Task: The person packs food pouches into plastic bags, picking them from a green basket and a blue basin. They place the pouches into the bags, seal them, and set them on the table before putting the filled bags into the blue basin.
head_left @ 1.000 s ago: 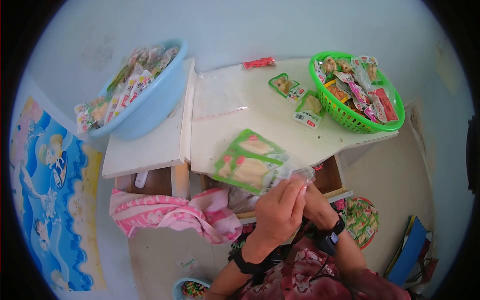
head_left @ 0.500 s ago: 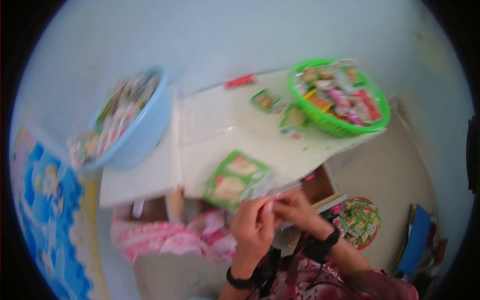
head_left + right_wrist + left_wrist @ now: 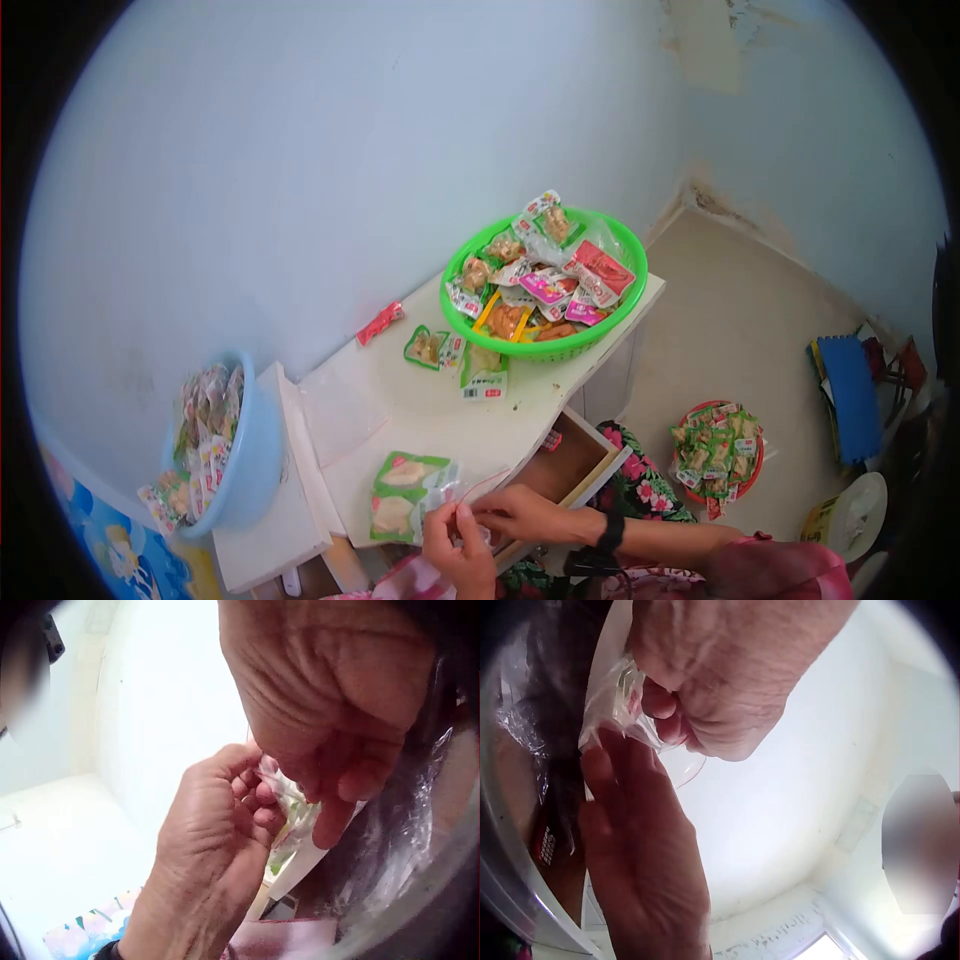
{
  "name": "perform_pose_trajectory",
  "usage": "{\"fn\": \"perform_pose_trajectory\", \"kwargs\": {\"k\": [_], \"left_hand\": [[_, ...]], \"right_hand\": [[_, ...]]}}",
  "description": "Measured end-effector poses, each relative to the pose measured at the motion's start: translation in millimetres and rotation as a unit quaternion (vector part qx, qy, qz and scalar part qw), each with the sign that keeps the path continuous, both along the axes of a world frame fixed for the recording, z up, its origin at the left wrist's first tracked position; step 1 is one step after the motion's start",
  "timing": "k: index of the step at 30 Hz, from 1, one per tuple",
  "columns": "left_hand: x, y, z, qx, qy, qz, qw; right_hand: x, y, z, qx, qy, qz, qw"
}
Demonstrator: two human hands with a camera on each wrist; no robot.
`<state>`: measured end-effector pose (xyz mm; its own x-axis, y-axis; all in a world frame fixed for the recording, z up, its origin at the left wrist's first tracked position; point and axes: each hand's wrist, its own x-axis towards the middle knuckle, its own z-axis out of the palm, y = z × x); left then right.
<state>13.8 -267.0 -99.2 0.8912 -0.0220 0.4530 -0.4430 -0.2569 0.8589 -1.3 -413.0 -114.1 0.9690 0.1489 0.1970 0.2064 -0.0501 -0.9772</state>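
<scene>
A clear plastic bag (image 3: 449, 478) holds green-edged snack packets (image 3: 403, 474) with pale food showing. It lies over the front edge of the white table (image 3: 465, 425). My left hand (image 3: 461, 553) pinches the mouth end of this bag between thumb and fingers. Close against it, my right hand (image 3: 530, 514) grips the same edge from the other side. In the right wrist view the bunched plastic (image 3: 281, 787) shows between both hands' fingertips. The left wrist view shows the film (image 3: 622, 709) stretched over the fingers; part of the grip is hidden.
A green basket (image 3: 545, 350) of mixed snack packets stands at the table's back. A blue basin (image 3: 258, 450) with more packets is at left. Loose packets (image 3: 428, 347) and a flat clear bag (image 3: 343, 415) lie between. Below is an open drawer (image 3: 578, 462); a red-rimmed basket (image 3: 760, 465) sits on the floor.
The head view has swung right, so the table and baskets appear further left and lower. The hands have come together at the bag's mouth, and the bag has come down onto the table edge.
</scene>
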Motion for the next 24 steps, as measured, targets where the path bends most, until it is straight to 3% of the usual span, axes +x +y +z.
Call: {"fn": "perform_pose_trajectory", "kwargs": {"k": [2, 6, 9, 12, 15, 18, 24], "left_hand": [[3.3, -3.1, -7.7, -0.038, 0.034, 0.019, 0.999], [9.0, -0.9, -4.4, 0.042, -0.063, 0.029, 0.997], [13.5, 5.9, -19.1, 0.038, -0.014, 0.030, 0.999], [18.7, 8.0, -29.5, 0.023, -0.010, 0.041, 0.999], [14.1, 9.0, -22.3, 0.016, 0.055, 0.036, 0.998], [15.7, 9.6, -25.1, 0.026, 0.041, 0.036, 0.998], [11.9, 10.4, -15.3, 0.062, 0.040, 0.045, 0.996]], "right_hand": [[-19.9, -23.3, 12.2, 0.000, 0.032, 0.016, 0.999], [-37.0, -73.1, 27.4, -0.002, -0.048, 0.034, 0.998], [-41.0, -116.0, 65.1, 0.002, -0.056, -0.050, 0.997], [-28.4, -165.3, 78.6, -0.037, -0.129, -0.197, 0.971], [-14.5, -210.5, 106.0, -0.198, -0.175, -0.342, 0.902], [6.7, -256.1, 116.7, -0.423, -0.287, -0.432, 0.743], [35.1, -293.0, 136.2, -0.587, -0.185, -0.414, 0.671]]}}
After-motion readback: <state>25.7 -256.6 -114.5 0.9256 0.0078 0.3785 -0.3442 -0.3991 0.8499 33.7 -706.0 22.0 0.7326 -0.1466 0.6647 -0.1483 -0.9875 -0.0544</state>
